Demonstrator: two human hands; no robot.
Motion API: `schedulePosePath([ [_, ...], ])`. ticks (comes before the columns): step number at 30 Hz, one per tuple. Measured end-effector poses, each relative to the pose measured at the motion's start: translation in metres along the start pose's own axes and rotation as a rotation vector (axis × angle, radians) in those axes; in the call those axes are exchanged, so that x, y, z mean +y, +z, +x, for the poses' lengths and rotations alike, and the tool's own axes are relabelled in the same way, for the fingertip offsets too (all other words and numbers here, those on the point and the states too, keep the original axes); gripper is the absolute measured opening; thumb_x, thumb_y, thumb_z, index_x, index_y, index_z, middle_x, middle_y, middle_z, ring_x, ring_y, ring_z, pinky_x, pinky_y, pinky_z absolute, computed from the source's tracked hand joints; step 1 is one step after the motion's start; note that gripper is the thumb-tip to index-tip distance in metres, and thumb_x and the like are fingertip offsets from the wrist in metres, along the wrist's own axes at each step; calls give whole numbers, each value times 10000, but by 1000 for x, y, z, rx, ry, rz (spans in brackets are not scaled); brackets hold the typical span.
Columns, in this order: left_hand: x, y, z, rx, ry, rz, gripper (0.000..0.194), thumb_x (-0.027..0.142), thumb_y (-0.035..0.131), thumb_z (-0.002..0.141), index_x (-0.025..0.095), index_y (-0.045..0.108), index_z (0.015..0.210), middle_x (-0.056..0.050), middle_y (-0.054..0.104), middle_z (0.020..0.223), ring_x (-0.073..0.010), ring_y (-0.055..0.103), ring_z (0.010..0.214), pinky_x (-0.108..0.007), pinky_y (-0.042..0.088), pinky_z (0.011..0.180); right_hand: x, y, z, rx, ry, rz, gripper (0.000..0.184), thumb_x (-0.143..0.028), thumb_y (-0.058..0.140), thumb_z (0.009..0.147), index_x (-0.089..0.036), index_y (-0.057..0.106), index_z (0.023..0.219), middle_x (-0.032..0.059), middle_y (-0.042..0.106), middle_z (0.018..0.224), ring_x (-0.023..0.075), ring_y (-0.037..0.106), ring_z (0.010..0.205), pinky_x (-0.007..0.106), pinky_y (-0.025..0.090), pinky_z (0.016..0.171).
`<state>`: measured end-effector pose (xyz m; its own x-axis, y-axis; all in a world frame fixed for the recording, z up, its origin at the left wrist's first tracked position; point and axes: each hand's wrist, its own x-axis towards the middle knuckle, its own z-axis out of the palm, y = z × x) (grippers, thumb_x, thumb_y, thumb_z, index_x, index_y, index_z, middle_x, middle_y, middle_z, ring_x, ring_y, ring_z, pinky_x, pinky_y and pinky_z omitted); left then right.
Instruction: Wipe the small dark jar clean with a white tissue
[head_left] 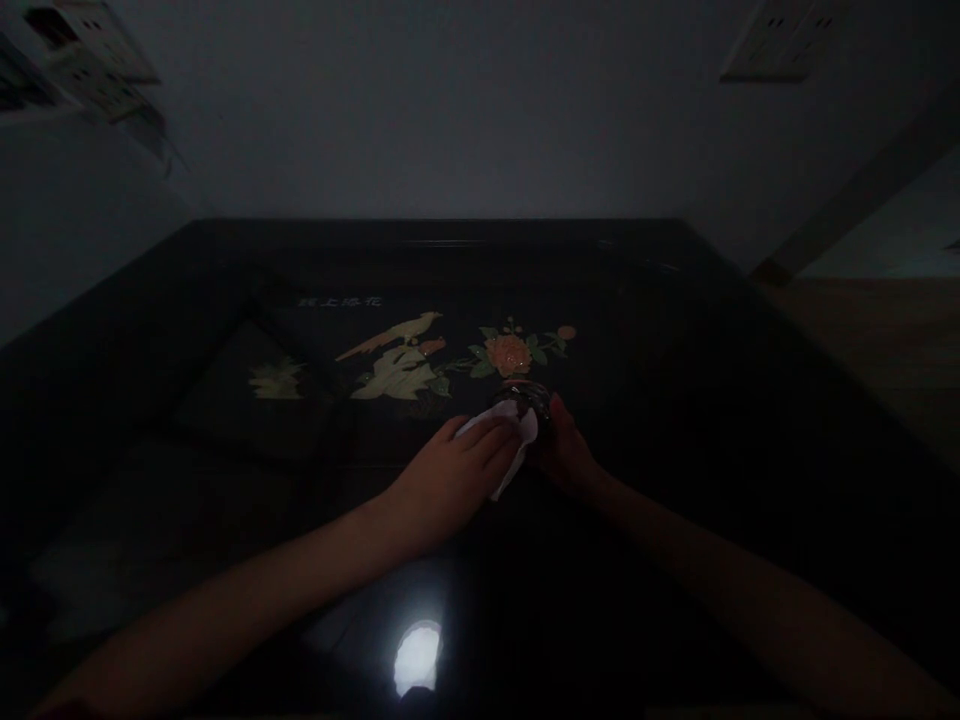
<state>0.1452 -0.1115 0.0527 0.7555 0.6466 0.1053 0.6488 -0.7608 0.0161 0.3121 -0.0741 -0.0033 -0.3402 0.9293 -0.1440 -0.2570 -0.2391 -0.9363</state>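
The scene is very dark. My left hand (pixel 450 480) rests over a white cloth or tissue (pixel 517 430), its fingers curled round it, pressing it against a small dark shiny object (pixel 525 398). My right hand (pixel 566 450) grips that small object from the right side. Both hands meet above a black lacquered table (pixel 675 420) inlaid with a bird (pixel 397 350) and an orange flower (pixel 508 352).
A bright light reflection (pixel 418 655) glints on the table near its front edge. A pale wall stands behind, with socket plates (pixel 787 35) at top right. Wooden floor (pixel 885 340) lies to the right.
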Motion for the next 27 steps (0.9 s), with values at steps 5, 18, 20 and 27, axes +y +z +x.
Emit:
schedulePosePath([
  [5, 3, 1, 1, 61, -52, -405, 500, 64, 427, 832, 74, 398, 1331, -155, 497, 1358, -190, 437, 1286, -314, 417, 1038, 1, -2, 0, -41, -70, 129, 539, -657, 416, 811, -246, 527, 1142, 40, 647, 933, 206, 619, 789, 337, 502, 684],
  [18, 31, 6, 3, 15, -71, -267, 483, 63, 375, 848, 102, 378, 1329, -144, 534, 1306, -191, 456, 1258, -333, 427, 1020, -1, 1, -2, -50, -77, 209, 511, -644, 483, 783, -249, 560, 1097, 27, 674, 906, 215, 641, 821, 356, 499, 767],
  [20, 33, 14, 4, 1, -79, -201, 445, 48, 359, 846, 84, 429, 1284, -159, 548, 1278, -222, 468, 1246, -378, 434, 1007, -4, 1, -2, -53, -65, 221, 527, -656, 464, 787, -245, 558, 1103, 31, 679, 923, 221, 643, 846, 363, 502, 778],
  [27, 11, 4, 0, 25, 15, 144, 415, 122, 425, 888, 103, 431, 1303, -140, 539, 1310, -223, 435, 1280, -356, 444, 954, -3, 0, 1, -4, -24, 114, 358, -438, 455, 922, -184, 562, 1151, 75, 609, 1133, 216, 610, 968, 401, 519, 811],
])
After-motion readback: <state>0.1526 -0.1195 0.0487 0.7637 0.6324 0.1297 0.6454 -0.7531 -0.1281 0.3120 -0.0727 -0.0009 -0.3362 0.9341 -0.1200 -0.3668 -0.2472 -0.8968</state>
